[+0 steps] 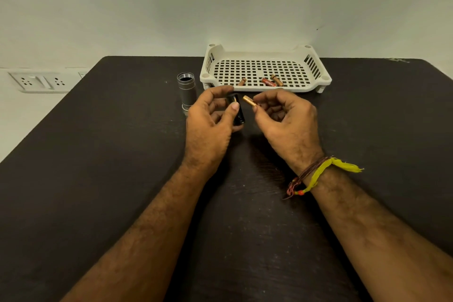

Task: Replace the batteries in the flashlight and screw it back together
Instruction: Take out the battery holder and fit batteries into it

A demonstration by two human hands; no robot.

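White lettering is seen on the red battery lying in the white basket, but it is too small to be read. Dark print on the gold battery is likewise illegible.

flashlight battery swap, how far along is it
Done: the flashlight is apart; its silver body stands open on the table.

In hand: left hand grips the black battery holder; right hand pinches a battery beside it.

Left: load it, perhaps from the three batteries in the white tray, then screw together.
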